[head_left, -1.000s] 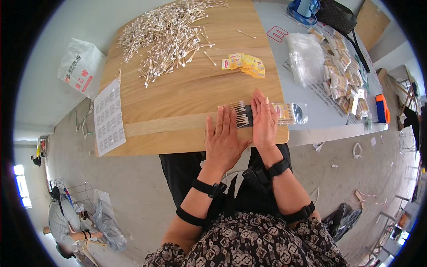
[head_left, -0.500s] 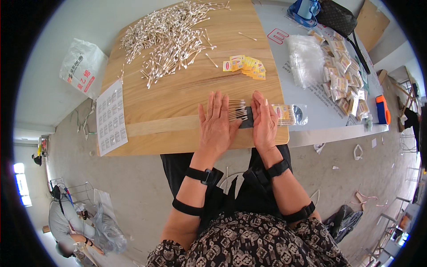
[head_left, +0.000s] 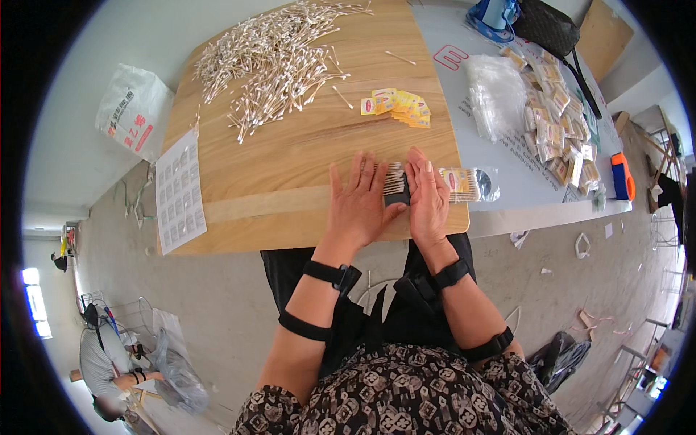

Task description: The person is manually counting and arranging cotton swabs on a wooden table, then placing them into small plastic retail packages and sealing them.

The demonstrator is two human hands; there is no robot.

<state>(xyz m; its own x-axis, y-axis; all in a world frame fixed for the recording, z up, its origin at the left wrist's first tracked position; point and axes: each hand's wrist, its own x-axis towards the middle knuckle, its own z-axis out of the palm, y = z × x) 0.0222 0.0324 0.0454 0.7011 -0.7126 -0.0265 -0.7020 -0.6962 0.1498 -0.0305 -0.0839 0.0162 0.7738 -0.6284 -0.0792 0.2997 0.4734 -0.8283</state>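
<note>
A small bundle of swabs (head_left: 395, 180) is pressed between the two hands near the front edge of the counter (head_left: 290, 167), w/ a dark strip just under it. The left hand (head_left: 359, 206) lies flat, fingers (head_left: 362, 174) spread and extended, not clenched, its fingertips touching the bundle's left side. The right hand (head_left: 428, 199) is also flat and open, held against the bundle's right side; nothing is grasped by either hand. Just right of the right hand a filled clear pouch (head_left: 471, 184) is seen, lying on the counter. Further back, a big loose pile of swabs (head_left: 268, 61) and some yellow labels (head_left: 397, 106) are placed; at the right, more clear bags (head_left: 496, 94) and finished packs (head_left: 558, 127). The step in hand is judged as squaring up the bundle, i.e. the swab ends are being aligned. The next move prob. calls for the bundle to be pinched tight from both sides, so no swab is rolled away.
</note>
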